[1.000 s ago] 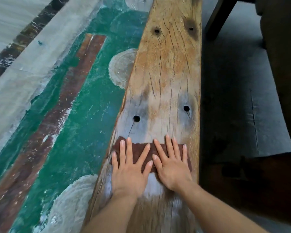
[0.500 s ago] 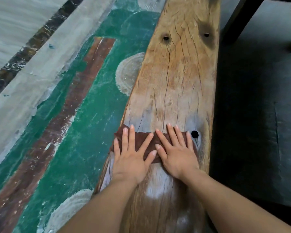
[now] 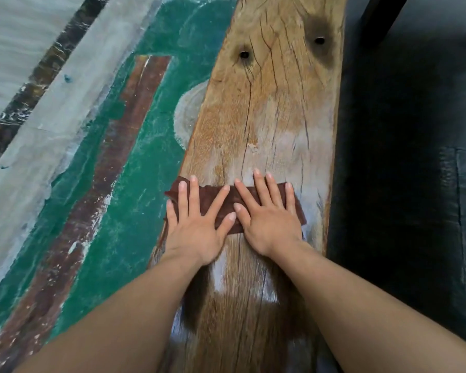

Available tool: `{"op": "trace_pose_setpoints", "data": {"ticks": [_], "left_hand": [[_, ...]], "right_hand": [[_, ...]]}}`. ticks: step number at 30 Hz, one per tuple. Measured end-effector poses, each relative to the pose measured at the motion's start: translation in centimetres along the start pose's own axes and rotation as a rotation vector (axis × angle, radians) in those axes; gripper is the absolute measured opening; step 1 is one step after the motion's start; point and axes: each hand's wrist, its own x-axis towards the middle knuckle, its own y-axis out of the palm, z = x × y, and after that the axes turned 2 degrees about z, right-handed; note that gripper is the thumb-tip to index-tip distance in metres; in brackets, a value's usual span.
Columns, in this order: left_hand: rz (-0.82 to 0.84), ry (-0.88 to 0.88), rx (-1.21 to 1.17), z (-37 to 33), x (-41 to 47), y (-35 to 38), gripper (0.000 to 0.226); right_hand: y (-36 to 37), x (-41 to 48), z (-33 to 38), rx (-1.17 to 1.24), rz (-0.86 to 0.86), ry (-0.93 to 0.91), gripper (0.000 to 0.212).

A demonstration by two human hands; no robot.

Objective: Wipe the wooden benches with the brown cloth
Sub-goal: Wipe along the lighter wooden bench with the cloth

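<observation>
Both hands, left (image 3: 197, 227) and right (image 3: 268, 218), press flat, fingers spread, on brown cloth (image 3: 226, 204) across cracked wooden bench (image 3: 269, 103)

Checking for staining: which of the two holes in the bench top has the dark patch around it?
The right-hand hole, near the bench's right edge; the left hole sits in plain light wood.

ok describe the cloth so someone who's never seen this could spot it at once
Find the long wooden bench running up the middle, beside the green painted floor. The cloth is a dark brown folded strip lying across the plank, pinned flat under the left hand and right hand. Nothing else there is fabric.
</observation>
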Motion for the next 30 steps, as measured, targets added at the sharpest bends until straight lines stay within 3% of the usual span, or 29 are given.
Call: {"op": "trace_pose_setpoints", "data": {"ticks": [9, 19, 30], "left_hand": [[-0.007, 0.04, 0.042, 0.3, 3.4, -1.1, 0.054], [0.198, -0.04, 0.026, -0.4, 6.5, -3.3, 0.05], [0.224, -0.006, 0.003, 1.1, 6.9, -3.8, 0.053]], "right_hand": [[-1.2, 2.5, 0.1, 0.03, 0.017, 0.067, 0.051], [-3.8, 6.0, 0.4, 0.067, 0.147, 0.092, 0.051], [-3.8, 7.3, 1.9, -0.021, 0.164, 0.094, 0.052]]}}
